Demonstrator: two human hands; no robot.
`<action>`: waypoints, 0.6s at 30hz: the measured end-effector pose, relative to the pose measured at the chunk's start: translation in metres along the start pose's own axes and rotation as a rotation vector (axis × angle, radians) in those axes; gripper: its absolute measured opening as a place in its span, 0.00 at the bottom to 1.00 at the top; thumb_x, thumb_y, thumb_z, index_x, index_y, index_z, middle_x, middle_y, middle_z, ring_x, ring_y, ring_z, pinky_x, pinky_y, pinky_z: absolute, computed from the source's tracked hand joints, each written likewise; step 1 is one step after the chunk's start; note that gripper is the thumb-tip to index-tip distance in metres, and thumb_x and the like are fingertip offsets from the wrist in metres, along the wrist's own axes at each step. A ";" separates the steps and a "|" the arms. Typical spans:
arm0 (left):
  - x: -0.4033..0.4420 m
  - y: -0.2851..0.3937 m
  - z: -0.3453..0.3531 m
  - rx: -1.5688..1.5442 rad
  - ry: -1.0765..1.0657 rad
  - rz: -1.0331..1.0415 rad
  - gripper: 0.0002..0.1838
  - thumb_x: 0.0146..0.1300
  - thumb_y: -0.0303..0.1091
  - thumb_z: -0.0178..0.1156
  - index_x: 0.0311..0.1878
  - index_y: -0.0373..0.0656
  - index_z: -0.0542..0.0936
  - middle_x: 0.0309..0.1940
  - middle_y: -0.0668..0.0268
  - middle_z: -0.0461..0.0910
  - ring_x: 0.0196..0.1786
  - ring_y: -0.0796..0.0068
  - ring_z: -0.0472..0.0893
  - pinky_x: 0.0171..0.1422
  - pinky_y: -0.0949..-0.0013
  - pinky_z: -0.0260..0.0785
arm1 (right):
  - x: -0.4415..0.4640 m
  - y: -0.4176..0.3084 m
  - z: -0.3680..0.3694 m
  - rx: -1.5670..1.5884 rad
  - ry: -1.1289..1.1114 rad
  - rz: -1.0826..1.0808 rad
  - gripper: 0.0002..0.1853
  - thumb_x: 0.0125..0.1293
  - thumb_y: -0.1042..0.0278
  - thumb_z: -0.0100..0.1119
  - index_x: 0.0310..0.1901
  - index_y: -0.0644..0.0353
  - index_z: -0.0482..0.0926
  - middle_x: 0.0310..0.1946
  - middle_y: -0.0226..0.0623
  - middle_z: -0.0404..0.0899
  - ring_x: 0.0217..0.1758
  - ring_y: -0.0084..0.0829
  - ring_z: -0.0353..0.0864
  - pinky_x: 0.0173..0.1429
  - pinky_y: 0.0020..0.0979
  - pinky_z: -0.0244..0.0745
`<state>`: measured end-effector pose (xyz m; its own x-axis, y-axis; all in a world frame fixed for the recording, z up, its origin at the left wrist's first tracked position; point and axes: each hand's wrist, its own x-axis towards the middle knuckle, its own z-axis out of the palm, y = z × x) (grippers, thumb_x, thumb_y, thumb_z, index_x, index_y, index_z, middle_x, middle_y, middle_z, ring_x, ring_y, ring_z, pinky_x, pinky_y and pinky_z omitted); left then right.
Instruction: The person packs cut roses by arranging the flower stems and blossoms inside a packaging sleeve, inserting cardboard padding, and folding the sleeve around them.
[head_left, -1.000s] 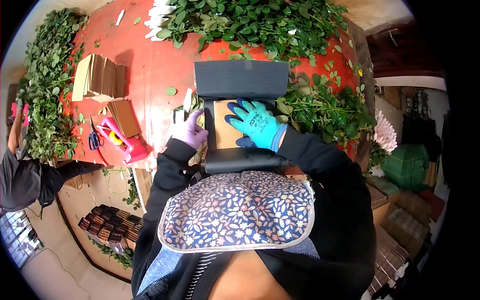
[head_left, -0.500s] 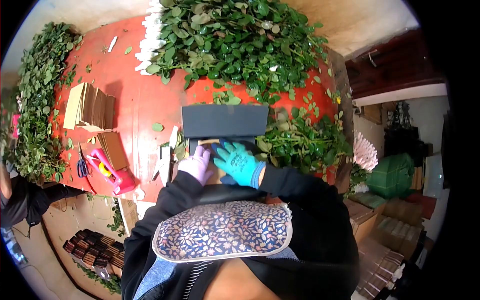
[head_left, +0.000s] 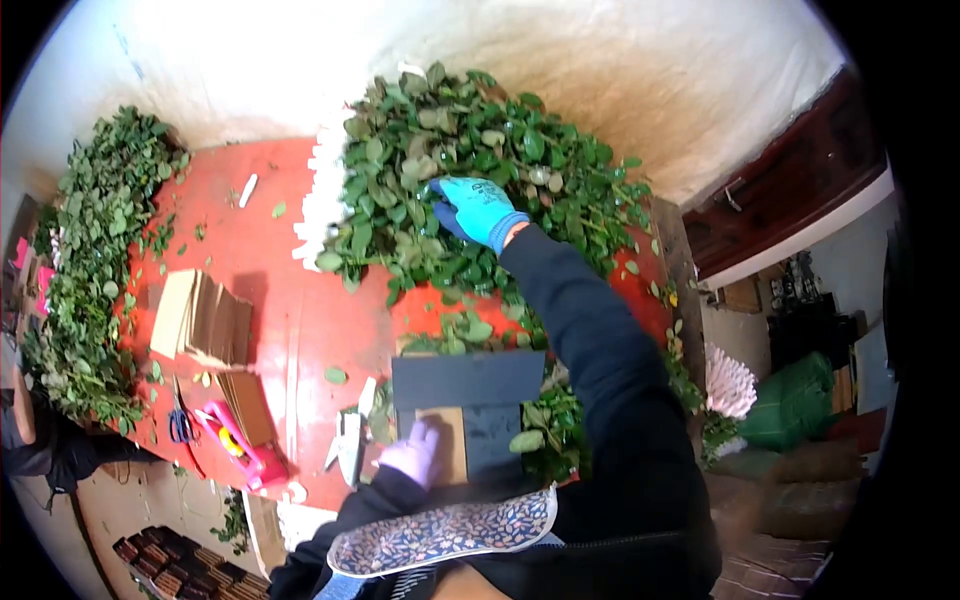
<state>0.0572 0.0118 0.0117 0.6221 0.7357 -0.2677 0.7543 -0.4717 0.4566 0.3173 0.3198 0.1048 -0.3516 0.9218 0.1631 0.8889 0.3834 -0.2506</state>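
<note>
My left hand (head_left: 412,455), in a light purple glove, lies with its fingers extended on a brown cardboard sheet (head_left: 453,440). That sheet rests on a dark grey board (head_left: 495,445) in front of my body, and a raised dark grey panel (head_left: 470,380) stands at its far side. My right hand (head_left: 478,210), in a teal glove with dark blue fingers, reaches over the large pile of leafy stems (head_left: 560,190). Its thumb and fingers look apart among the leaves, and no held stem can be made out. White wrapped ends (head_left: 322,190) line the pile's left side.
On the red table (head_left: 300,330) sit folded cardboard pieces (head_left: 205,318), scissors (head_left: 181,425), a pink tape dispenser (head_left: 250,455) and a grey-white tool (head_left: 349,445). More leafy stems (head_left: 85,260) lie at the left, near another person's dark clothing (head_left: 65,435).
My right hand has left the cardboard and moved far forward to the leafy pile. My left hand stays by the cardboard. The camera view has tilted upward.
</note>
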 end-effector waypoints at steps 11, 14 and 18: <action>0.007 -0.005 -0.006 -0.140 -0.145 -0.009 0.31 0.59 0.44 0.66 0.61 0.41 0.67 0.55 0.49 0.68 0.39 0.47 0.83 0.37 0.48 0.76 | 0.052 0.072 0.061 -0.286 -0.016 0.204 0.25 0.64 0.60 0.61 0.63 0.54 0.71 0.54 0.48 0.77 0.56 0.48 0.78 0.59 0.48 0.72; 0.006 -0.004 -0.005 -0.150 -0.156 -0.013 0.32 0.59 0.45 0.66 0.62 0.41 0.67 0.57 0.49 0.68 0.38 0.47 0.83 0.37 0.49 0.76 | 0.053 0.081 0.059 -0.359 0.006 0.173 0.20 0.67 0.67 0.56 0.61 0.53 0.72 0.50 0.49 0.79 0.51 0.48 0.80 0.53 0.47 0.75; 0.007 -0.004 -0.004 -0.105 -0.149 -0.029 0.33 0.59 0.45 0.66 0.63 0.40 0.67 0.57 0.49 0.69 0.37 0.50 0.83 0.36 0.51 0.75 | 0.076 0.103 0.050 -0.411 0.070 0.242 0.16 0.69 0.64 0.54 0.57 0.53 0.74 0.42 0.47 0.82 0.43 0.50 0.83 0.46 0.49 0.78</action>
<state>0.0573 0.0209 0.0115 0.6308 0.6640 -0.4014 0.7509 -0.3922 0.5313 0.3672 0.4320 0.0434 -0.1126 0.9702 0.2144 0.9901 0.0914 0.1064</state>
